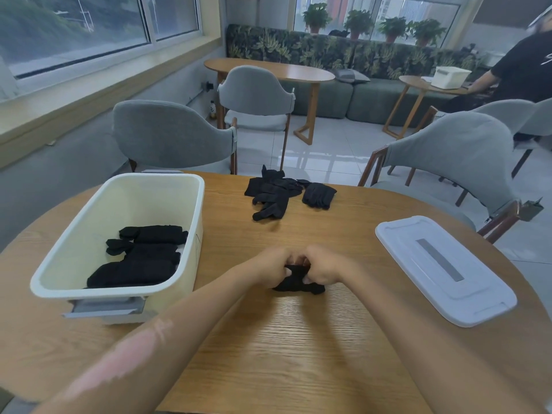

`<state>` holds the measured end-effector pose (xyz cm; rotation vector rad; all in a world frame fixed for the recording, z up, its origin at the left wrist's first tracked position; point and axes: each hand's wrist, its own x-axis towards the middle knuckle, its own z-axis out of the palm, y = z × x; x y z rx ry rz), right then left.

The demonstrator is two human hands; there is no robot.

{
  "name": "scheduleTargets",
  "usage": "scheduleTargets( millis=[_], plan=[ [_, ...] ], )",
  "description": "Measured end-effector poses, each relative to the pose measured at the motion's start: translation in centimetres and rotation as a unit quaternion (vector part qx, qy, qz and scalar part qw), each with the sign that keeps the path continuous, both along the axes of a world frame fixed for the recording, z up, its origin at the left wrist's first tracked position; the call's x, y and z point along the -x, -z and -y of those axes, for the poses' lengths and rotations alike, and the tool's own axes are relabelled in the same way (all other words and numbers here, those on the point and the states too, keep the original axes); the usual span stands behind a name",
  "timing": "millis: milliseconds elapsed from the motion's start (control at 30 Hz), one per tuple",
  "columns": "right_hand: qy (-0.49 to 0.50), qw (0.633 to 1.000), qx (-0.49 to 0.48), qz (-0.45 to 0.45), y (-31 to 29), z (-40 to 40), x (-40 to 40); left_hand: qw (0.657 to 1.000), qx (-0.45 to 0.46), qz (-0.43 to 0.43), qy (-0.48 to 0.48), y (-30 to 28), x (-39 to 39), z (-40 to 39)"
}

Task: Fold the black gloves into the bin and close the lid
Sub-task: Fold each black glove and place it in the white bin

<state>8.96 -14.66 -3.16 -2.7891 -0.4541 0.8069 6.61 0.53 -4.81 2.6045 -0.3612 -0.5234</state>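
The round wooden desk [298,348] with its wavy grain filled the near part of the view, and two bare arms reached over it. The left hand [270,268] and the right hand [324,268] sat close together, almost touching, in the middle of the desk. Both hands had their fingers [288,271] curled tight around one small black cloth glove [298,286], which was bunched up and lay on the wood under them. To the left stood the cream plastic bin [119,291] with its top open. Folded black gloves [140,258] lay in a row along the bottom of the bin, on its right side. To the right, well apart from the bin, the flat white plastic lid [445,270] with a grey strip down its middle lay on the desk. Farther back, near the far edge, a loose pile of unfolded black gloves [274,194] lay spread out, with one neater black bundle [318,195] just beside it. Past the desk stood grey padded chairs [170,135], and another person in a black shirt [525,70] stood at a far table.
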Motion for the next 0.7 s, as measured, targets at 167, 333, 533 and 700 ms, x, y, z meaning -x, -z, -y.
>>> scheduleTargets(
  millis=[167,333,533,700],
  plan=[
    [-0.013,0.998,-0.059,0.015,-1.5,-0.6,0.9,1.0,0.004,0.012,-0.017,-1.9,0.9,-1.5],
    [-0.025,0.993,-0.109,0.04,-5.0,-2.1,1.8,0.999,0.001,0.051,-0.005,-5.6,1.8,-3.9],
    [-0.069,0.984,-0.137,0.088,-9.7,-5.1,3.3,0.996,0.016,0.087,-0.009,-10.6,3.5,-7.8],
    [-0.104,0.975,-0.158,0.114,-12.7,-8.2,4.3,0.993,0.021,0.116,-0.021,-13.6,5.4,-11.9]
  ],
)
